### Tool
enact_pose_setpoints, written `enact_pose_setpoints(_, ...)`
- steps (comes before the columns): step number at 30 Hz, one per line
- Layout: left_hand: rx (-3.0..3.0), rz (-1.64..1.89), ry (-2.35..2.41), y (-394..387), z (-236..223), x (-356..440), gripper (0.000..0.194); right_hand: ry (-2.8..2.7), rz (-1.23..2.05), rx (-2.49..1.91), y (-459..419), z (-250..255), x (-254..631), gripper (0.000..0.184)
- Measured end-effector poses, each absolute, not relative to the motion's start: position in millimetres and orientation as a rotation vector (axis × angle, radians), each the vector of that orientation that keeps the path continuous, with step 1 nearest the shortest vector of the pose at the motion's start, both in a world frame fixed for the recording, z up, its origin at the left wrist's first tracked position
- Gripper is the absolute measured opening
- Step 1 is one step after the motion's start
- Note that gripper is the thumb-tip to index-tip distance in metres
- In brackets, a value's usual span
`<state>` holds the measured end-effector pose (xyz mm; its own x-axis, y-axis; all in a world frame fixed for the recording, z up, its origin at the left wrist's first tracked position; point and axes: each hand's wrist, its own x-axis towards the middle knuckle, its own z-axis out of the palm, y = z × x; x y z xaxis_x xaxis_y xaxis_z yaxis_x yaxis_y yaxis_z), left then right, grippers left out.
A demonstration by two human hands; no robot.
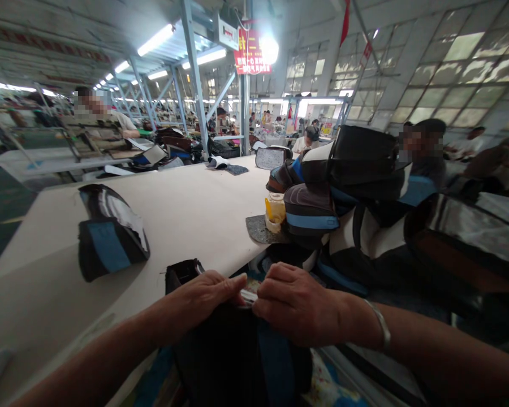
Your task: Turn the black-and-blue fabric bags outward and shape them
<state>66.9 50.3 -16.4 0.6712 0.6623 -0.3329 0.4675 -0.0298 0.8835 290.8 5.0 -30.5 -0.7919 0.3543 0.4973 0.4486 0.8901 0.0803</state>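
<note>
My left hand (203, 297) and my right hand (294, 305) meet at the near edge of the table, both closed on the top edge of a black and blue bag piece (237, 356) that hangs down toward me. A small light strip shows between the thumbs. My right wrist wears a silver bangle (382, 325). The fingers curl over the fabric, so what lies under them is hidden.
A long pale table (186, 209) runs away from me. On it lie a black, blue and white bag piece (110, 232), a yellow-lidded jar (275, 212) on a grey pad, and a tall pile of bag pieces (365, 209) at right. Other people work behind.
</note>
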Motion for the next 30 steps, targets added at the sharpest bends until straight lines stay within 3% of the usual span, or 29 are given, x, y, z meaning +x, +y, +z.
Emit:
enact_pose_setpoints(6, 1.635, 0.072, 0.681, 49, -22, 64, 0.047, -2.525, -0.177, -0.561, -5, -30, 290, 0.015)
enact_pose_setpoints(12, 2.058, 0.128, 0.757, 33, -8, 62, 0.036, -1.979, 1.027, -0.873, -5, -19, 293, 0.022)
enact_pose_setpoints(14, 2.124, 0.133, 0.748, 30, -5, 62, 0.033, -1.956, 1.225, -0.996, 3, -12, 293, 0.027)
enact_pose_setpoints(24, 2.266, 0.211, 0.686, 24, -2, 61, 0.027, -2.654, 1.035, -0.695, 29, 16, 291, 0.011)
enact_pose_setpoints(26, 2.294, 0.245, 0.636, 30, 1, 58, 0.027, -2.667, 0.862, -0.712, 24, 21, 285, 0.002)
enact_pose_setpoints(30, 2.324, 0.396, 0.563, 51, 14, 44, 0.03, -2.51, 0.413, -0.864, 18, 37, 265, 0.014)
